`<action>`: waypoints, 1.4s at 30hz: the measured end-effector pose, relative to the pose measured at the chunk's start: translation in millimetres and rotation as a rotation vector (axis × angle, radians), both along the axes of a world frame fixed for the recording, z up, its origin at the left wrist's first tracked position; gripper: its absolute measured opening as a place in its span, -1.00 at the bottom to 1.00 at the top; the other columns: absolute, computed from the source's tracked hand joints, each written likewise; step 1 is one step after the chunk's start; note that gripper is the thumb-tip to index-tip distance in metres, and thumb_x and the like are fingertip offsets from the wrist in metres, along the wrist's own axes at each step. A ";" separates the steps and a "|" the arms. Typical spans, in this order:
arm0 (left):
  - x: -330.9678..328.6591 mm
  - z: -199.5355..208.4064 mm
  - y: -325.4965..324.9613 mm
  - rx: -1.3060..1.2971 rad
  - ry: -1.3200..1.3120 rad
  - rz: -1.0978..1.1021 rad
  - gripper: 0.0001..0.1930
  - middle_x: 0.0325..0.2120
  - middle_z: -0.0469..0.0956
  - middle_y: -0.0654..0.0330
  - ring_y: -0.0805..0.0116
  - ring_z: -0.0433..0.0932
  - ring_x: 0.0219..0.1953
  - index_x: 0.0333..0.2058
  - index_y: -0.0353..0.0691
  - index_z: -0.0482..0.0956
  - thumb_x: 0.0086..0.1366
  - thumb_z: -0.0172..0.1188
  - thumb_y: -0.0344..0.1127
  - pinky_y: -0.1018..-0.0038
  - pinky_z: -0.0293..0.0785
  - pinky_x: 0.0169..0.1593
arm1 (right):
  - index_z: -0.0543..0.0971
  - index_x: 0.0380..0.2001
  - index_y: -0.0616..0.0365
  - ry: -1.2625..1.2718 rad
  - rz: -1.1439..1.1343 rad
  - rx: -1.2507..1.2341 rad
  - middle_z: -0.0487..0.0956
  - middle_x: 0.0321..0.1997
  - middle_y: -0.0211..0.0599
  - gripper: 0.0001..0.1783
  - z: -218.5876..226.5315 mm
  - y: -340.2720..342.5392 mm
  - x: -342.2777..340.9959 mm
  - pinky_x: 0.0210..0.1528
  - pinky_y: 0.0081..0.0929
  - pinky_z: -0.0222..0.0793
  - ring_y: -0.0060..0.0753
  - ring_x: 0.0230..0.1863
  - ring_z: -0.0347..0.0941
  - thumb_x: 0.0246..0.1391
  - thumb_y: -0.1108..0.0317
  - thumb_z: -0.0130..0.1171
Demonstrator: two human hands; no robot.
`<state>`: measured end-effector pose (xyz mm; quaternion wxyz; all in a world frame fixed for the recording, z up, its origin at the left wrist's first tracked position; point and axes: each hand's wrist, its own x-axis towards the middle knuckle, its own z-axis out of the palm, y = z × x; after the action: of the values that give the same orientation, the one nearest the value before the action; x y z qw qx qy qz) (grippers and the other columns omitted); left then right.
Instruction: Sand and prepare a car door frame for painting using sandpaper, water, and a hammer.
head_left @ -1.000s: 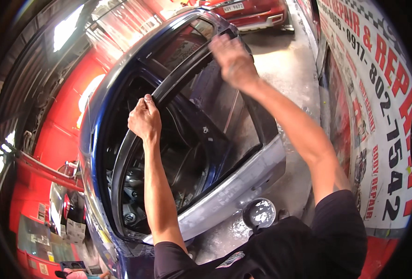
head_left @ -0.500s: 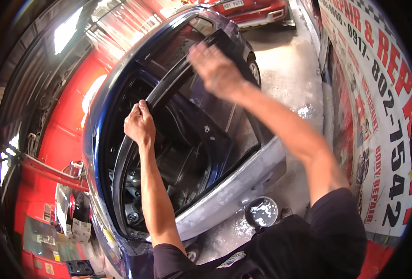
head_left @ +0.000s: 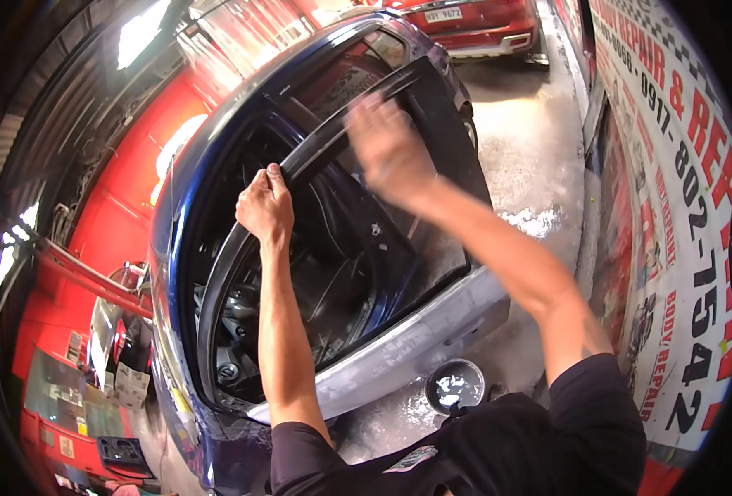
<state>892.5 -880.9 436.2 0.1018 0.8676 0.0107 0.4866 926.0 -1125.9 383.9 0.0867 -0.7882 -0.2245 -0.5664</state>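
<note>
A car door stands swung out from a dark blue car (head_left: 254, 99), its lower panel (head_left: 415, 347) patchy grey and its window frame (head_left: 325, 149) black. My left hand (head_left: 265, 202) is closed around that frame, thumb up, about midway along its curve. Farther up the same frame, my right hand (head_left: 389, 157) is at its inner edge. Motion smears the right fingers, so whether they hold anything is unclear. Through the window opening, the dim car interior (head_left: 325, 281) shows.
A round dark basin (head_left: 455, 387) with pale, shiny liquid stands on the wet floor below the door. Beyond is a red vehicle (head_left: 482, 33). A printed banner (head_left: 672, 207) hangs along the right side. A red wall (head_left: 126, 174) runs at the left.
My right hand has moved down along the window frame, nearer to my left hand. The left hand keeps its grip. The whole view has shifted a little.
</note>
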 end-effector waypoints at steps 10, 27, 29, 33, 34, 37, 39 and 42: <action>-5.5 3.3 0.0 -0.006 0.052 0.027 -0.49 -0.58 0.63 -0.05 -0.17 0.68 -0.40 -0.44 -0.18 0.67 0.53 0.08 0.10 0.02 0.51 -0.30 | 0.53 0.26 0.43 -0.032 -0.126 -0.048 0.53 0.37 0.22 -0.43 3.4 -15.3 -0.5 0.57 0.08 0.16 0.17 0.47 0.39 0.23 0.39 -0.03; -11.2 1.1 -2.7 0.010 0.013 0.006 -0.49 -0.57 0.64 -0.05 -0.16 0.68 -0.42 -0.44 -0.19 0.66 0.54 0.06 0.10 0.04 0.50 -0.32 | 0.46 0.34 0.43 0.034 -0.027 0.133 0.44 0.48 0.14 -0.40 -5.0 -25.1 3.8 0.59 0.13 0.09 0.16 0.52 0.33 0.25 0.45 -0.04; -7.7 2.9 -4.7 -0.004 -0.001 -0.008 -0.49 -0.57 0.63 -0.05 -0.15 0.68 -0.42 -0.44 -0.20 0.66 0.54 0.08 0.09 0.05 0.50 -0.32 | 0.43 0.37 0.44 0.058 -0.033 0.139 0.44 0.48 0.15 -0.39 -1.3 -56.5 25.4 0.61 0.11 0.06 0.16 0.53 0.31 0.27 0.45 -0.05; -5.9 3.8 -18.6 0.024 -0.044 -0.009 -0.49 -0.58 0.63 -0.04 -0.13 0.67 -0.43 -0.44 -0.20 0.65 0.53 0.09 0.09 0.06 0.48 -0.33 | 0.47 0.33 0.40 0.048 -0.171 0.187 0.45 0.47 0.13 -0.42 5.6 -64.6 28.6 0.60 0.14 0.06 0.13 0.52 0.33 0.31 0.36 -0.04; -5.7 2.9 -11.9 0.029 -0.043 -0.009 -0.49 -0.58 0.63 -0.04 -0.13 0.67 -0.43 -0.44 -0.20 0.65 0.53 0.09 0.09 0.06 0.48 -0.33 | 0.47 0.34 0.38 0.047 -0.278 0.091 0.44 0.48 0.10 -0.42 -2.8 -44.5 23.0 0.60 0.14 0.06 0.09 0.53 0.33 0.31 0.36 -0.04; -7.2 2.4 -2.6 0.004 -0.019 -0.016 -0.49 -0.59 0.61 -0.04 -0.14 0.66 -0.44 -0.45 -0.22 0.64 0.53 0.10 0.09 0.06 0.48 -0.34 | 0.44 0.36 0.45 0.049 -0.074 0.191 0.42 0.47 0.23 -0.40 -1.5 -76.5 31.2 0.63 0.14 0.00 0.17 0.55 0.29 0.29 0.45 -0.10; -8.6 4.3 -18.3 -0.002 -0.018 -0.024 -0.49 -0.59 0.62 -0.04 -0.14 0.67 -0.44 -0.44 -0.22 0.64 0.53 0.10 0.09 0.07 0.48 -0.34 | 0.41 0.38 0.46 0.106 -0.041 0.325 0.38 0.50 0.27 -0.40 6.2 -102.7 41.7 0.64 0.16 -0.03 0.24 0.56 0.25 0.32 0.43 -0.12; -4.8 3.3 -10.5 0.028 -0.039 -0.017 -0.49 -0.58 0.62 -0.05 -0.15 0.67 -0.43 -0.44 -0.21 0.65 0.53 0.10 0.09 0.06 0.48 -0.33 | 0.43 0.39 0.39 0.078 -0.156 0.157 0.38 0.53 0.15 -0.40 -13.3 -49.4 20.5 0.64 0.16 -0.02 0.12 0.57 0.26 0.31 0.46 -0.10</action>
<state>887.7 -891.5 439.5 0.0941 0.8593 -0.0055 0.5027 946.5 -1175.2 370.6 0.1126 -0.8157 -0.1136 -0.5560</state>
